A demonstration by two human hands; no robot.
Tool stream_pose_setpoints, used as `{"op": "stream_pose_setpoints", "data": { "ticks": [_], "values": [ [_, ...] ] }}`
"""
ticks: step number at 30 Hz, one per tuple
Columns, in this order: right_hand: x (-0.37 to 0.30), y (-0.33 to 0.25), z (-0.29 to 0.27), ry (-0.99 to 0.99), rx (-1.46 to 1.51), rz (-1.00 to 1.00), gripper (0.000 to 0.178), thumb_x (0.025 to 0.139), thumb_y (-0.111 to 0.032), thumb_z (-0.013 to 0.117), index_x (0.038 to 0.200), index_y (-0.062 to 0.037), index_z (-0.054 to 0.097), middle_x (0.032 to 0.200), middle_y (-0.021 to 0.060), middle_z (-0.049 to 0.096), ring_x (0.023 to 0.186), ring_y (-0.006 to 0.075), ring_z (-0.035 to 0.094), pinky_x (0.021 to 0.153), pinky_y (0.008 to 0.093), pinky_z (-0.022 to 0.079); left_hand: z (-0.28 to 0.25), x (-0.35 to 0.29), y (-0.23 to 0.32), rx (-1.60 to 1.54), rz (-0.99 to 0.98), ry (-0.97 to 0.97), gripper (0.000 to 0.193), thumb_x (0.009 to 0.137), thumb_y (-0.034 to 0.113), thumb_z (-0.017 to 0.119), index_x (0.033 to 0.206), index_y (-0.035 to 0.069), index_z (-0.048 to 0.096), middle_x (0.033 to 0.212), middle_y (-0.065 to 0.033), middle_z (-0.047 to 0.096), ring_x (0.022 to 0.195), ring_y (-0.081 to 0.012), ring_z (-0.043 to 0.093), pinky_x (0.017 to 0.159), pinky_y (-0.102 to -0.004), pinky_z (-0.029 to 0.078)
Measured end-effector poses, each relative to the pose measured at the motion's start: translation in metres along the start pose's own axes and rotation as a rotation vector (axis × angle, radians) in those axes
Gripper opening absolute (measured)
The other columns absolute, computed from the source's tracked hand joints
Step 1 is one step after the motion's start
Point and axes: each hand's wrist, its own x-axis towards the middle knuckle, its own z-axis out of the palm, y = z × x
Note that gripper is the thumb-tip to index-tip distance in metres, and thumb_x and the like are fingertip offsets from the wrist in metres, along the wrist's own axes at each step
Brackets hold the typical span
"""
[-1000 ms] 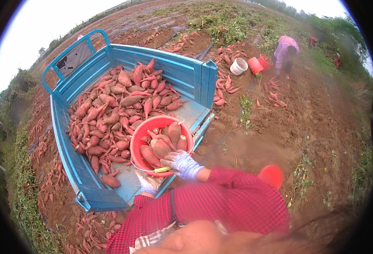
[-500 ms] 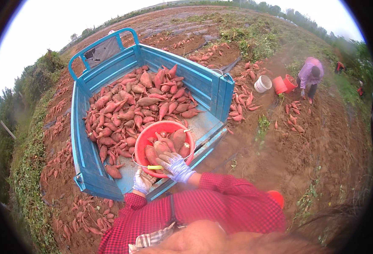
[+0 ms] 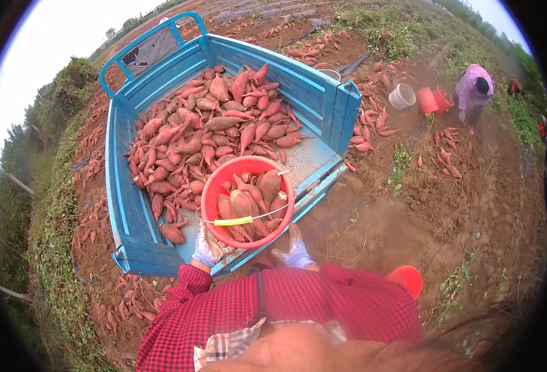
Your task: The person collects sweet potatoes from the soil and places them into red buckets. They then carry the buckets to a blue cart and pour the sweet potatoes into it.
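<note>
A red bucket point(image 3: 209, 180) full of sweet potatoes point(image 3: 242, 204) rests at the rear edge of a blue cart bed point(image 3: 314, 155). Its wire handle with a yellow grip point(image 3: 232, 221) lies across the top. My left hand point(image 3: 206, 249), in a whitish glove, is at the bucket's near left side, fingers extended along it and thumb apart. On the near right side is my right hand point(image 3: 297, 251), also gloved, its thumb and fingers spread. The bucket's wall partly hides where the fingertips touch. Behind the bucket lies a large heap of sweet potatoes point(image 3: 190, 146).
To the right, a person in a pink top point(image 3: 474, 90) bends over the soil near a white bucket point(image 3: 402, 96) and two red buckets point(image 3: 427, 100). Another red bucket point(image 3: 407, 279) stands by my right side. Dug sweet potatoes point(image 3: 373, 121) lie in rows beside the cart.
My right hand has left the sweet potatoes at the bucket's rim and moved down to its near right side. The yellow handle grip has swung up over the contents. My view has shifted slightly.
</note>
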Motion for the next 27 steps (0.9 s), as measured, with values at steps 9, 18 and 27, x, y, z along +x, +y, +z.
{"op": "stream_pose_setpoints", "data": {
  "ticks": [9, 18, 27],
  "values": [
    [0.086, 0.035, 0.064, 0.311, 0.609, 0.467, 0.081, 0.073, -0.009, 0.073, 0.137, -0.0007, 0.025, 0.123, 0.0146, 0.051, 0.108, 0.0235, 0.053, 0.087, 0.0334, 0.048, -0.019, 0.018, 0.039, -0.246, -0.075, -0.14, 0.074, 0.083, 0.059, 0.054, 0.143, 0.028, 0.024, 0.147, -0.0138, 0.028, 0.125, -0.0425, 0.039, 0.091, -0.0666, 0.038],
    [0.2, 0.034, 0.053, 0.535, 0.554, 0.587, 0.084, 0.07, -0.006, 0.074, 0.139, 0.0019, 0.025, 0.117, 0.0197, 0.054, 0.098, 0.0266, 0.057, 0.08, 0.0341, 0.05, -0.032, 0.095, 0.082, 1.225, 0.684, 0.269, 0.101, 0.073, 0.022, 0.076, 0.148, 0.022, 0.008, 0.144, -0.0194, 0.029, 0.124, -0.0347, 0.043, 0.096, -0.048, 0.042],
    [0.26, 0.007, 0.033, 0.685, 0.516, 0.491, 0.096, 0.065, 0.011, 0.064, 0.146, -0.0081, 0.017, 0.134, 0.0188, 0.044, 0.111, 0.0296, 0.053, 0.086, 0.0355, 0.05, -0.006, 0.143, 0.116, 1.607, 1.25, -0.327, 0.06, 0.069, 0.029, 0.079, 0.119, 0.007, 0.054, 0.124, -0.0154, 0.053, 0.114, -0.0336, 0.051, 0.096, -0.0422, 0.04]
  ]
}}
